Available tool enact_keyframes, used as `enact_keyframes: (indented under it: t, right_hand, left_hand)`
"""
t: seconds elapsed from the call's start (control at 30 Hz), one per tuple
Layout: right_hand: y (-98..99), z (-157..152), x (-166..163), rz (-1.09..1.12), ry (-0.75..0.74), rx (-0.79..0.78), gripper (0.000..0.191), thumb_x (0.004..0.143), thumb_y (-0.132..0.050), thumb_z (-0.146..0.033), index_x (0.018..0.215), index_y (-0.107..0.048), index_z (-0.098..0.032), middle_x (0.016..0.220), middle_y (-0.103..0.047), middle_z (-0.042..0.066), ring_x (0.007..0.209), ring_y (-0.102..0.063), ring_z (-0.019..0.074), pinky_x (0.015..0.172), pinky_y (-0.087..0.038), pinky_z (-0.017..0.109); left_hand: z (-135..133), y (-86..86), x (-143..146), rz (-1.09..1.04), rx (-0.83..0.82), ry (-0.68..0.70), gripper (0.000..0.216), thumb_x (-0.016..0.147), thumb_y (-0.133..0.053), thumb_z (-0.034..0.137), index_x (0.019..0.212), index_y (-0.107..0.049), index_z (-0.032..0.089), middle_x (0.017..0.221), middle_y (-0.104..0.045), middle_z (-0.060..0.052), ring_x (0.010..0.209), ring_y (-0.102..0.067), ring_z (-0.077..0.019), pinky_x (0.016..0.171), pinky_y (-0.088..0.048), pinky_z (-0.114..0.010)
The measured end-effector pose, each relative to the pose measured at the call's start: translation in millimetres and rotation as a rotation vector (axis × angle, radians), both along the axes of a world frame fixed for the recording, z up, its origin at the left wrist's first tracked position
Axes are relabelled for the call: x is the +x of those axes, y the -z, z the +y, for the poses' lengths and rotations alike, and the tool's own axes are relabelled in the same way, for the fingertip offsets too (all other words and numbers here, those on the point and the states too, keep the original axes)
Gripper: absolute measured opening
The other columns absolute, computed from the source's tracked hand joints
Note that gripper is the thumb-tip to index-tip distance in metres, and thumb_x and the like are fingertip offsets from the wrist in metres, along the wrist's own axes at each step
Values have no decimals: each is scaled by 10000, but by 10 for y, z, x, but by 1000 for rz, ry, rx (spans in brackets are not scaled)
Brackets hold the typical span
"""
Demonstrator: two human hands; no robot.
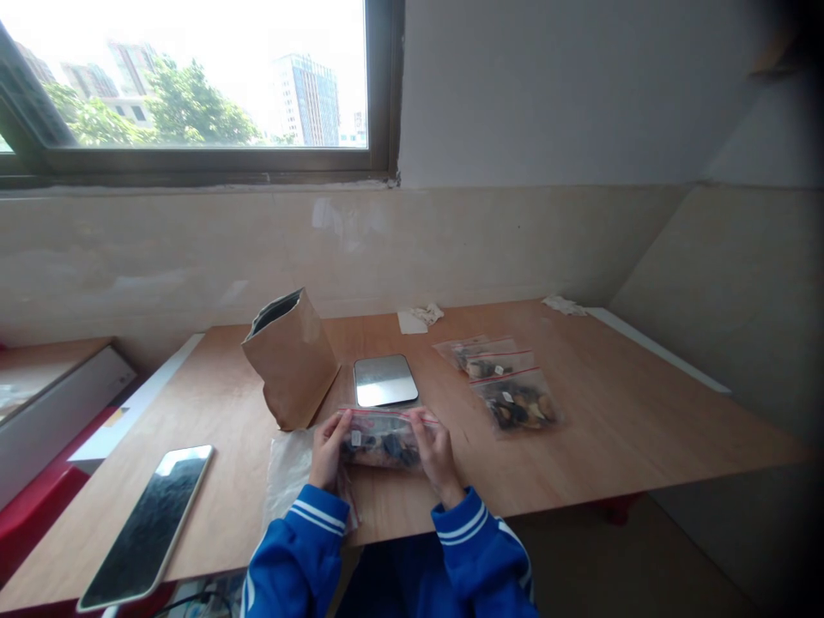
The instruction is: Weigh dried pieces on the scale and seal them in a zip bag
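Between my hands is a clear zip bag [382, 448] with a red zip strip and a small white label, holding dark and brownish dried pieces. My left hand [329, 448] pinches its top left corner, thumb on the strip. At the top right corner, my right hand [436, 448] pinches the same strip. Just behind the bag lies a flat silver scale [384, 380]. Partly under my left hand and sleeve are empty clear bags [287, 470]. What the bag's lower edge rests on is hard to make out.
A brown paper bag [292, 365] stands upright, its top open, at the back left. Several filled zip bags [520, 403] overlap to the right. A large phone or tablet [151, 524] lies front left. Crumpled tissue [425, 316] sits by the wall.
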State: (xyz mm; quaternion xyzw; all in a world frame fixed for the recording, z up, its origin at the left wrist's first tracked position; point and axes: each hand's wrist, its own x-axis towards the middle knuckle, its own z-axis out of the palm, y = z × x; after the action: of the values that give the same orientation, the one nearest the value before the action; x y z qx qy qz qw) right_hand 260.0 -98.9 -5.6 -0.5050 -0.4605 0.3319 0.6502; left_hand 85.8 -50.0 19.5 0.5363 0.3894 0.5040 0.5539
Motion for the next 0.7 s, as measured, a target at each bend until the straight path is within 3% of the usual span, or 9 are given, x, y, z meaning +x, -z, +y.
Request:
enact_keyframes:
  t: [0.1, 0.27, 0.53, 0.7]
  right_hand:
    - [33, 14, 20, -102, 112, -26, 386, 894, -475, -477, 770, -653, -158, 706, -671, 52, 674, -632, 175, 640, -478, 253]
    - [14, 24, 29, -237, 171, 17, 358, 910, -458, -440, 741, -629, -174, 637, -634, 29, 599, -595, 159, 598, -454, 243]
    - [86, 45, 22, -127, 129, -1, 438, 920, -393, -512, 756, -616, -173, 630, -602, 30, 573, -567, 150, 557, -450, 242]
    - [62, 10, 15, -69, 119, -13, 579, 944, -265, -551, 791, -670, -167, 760, -685, 92, 694, -629, 181, 672, -487, 278]
  left_hand:
    - [9, 2, -4, 14, 9, -9, 353, 811, -586, 446, 754, -726, 127, 777, -726, -84, 715, -639, -181, 681, -488, -262]
    - [-2, -3, 17, 43, 8, -19, 351, 795, -602, 461, 787, -730, 134, 744, -725, -79, 720, -649, -193, 695, -495, -274]
    - [-26, -11, 34, -2, -70, -20, 472, 820, -523, 538, 699, -730, 131, 707, -718, -102, 682, -658, -198, 695, -518, -295]
    - [5, 14, 16, 32, -36, -80, 423, 807, -554, 520, 697, -716, 146, 686, -711, -79, 639, -640, -179, 645, -504, -271]
